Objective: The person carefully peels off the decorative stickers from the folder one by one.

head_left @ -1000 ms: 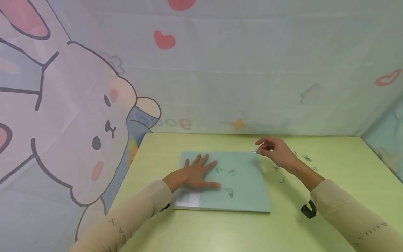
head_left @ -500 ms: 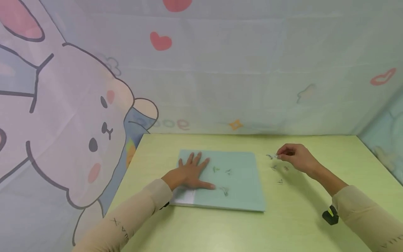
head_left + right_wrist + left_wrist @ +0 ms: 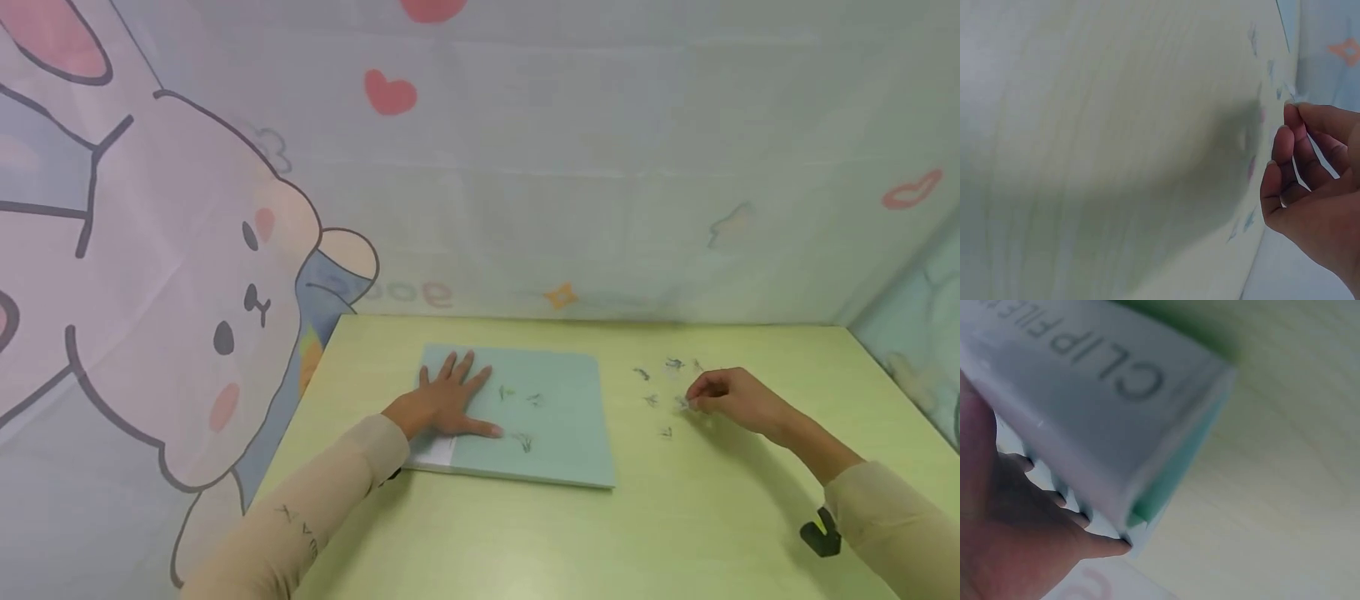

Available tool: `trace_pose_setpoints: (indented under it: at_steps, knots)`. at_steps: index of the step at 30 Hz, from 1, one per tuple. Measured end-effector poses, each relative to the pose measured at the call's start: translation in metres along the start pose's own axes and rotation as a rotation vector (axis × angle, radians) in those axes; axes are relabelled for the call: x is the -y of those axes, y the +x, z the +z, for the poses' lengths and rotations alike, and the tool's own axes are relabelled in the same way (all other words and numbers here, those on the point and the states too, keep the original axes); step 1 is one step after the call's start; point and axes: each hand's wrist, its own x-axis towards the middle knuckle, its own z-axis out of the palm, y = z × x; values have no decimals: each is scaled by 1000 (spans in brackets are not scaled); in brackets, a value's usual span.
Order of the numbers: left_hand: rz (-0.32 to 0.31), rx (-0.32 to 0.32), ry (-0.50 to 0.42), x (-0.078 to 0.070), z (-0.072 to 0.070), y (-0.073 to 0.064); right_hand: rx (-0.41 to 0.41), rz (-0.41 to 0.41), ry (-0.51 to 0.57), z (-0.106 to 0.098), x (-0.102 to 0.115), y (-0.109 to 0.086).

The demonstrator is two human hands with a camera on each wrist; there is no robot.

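A pale blue-green clip file (image 3: pixel 558 454) lies flat on the table, with a few small dark sprig-like pieces (image 3: pixel 523 442) on its cover. My left hand (image 3: pixel 452 406) rests on the file's left part, fingers spread. In the left wrist view, the hand (image 3: pixel 1029 531) is beside the white spine (image 3: pixel 1085 381), which reads CLIPFILE. To the right of the file, my right hand (image 3: pixel 738 398) pinches a small clear piece with a dark sprig-like print (image 3: pixel 682 403) between thumb and fingertips, close over the table. The right wrist view shows its other fingers (image 3: pixel 1283 147) curled loosely.
Several similar small pieces lie scattered between the file and my right hand, among them one near the front (image 3: pixel 666 432) and one farther back (image 3: pixel 674 363). The yellow-green table (image 3: pixel 487 542) meets a printed cloth backdrop (image 3: pixel 562 167) at its far edge.
My right hand has moved from the file's far right corner rightward and nearer to me, among the scattered pieces. The left hand stays spread on the file, which has shifted slightly away.
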Motion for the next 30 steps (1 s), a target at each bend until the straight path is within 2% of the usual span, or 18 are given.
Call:
trace_pose_setpoints:
  at_steps: [4, 7, 13, 16, 30]
  knots:
    - [-2, 15, 12, -1, -2, 0, 9, 5, 19, 6, -7, -5]
    - [-1, 20, 18, -2, -3, -1, 4, 10, -5, 11, -11, -6]
    - [-15, 19, 33, -1, -1, -1, -65, -65, -216, 19, -10, -7]
    - [-20, 22, 44, -1, 0, 0, -92, -95, -276, 22, -8, -7]
    - [-22, 33, 22, -5, -3, -4, -128, -107, -343, 27, -6, 0]
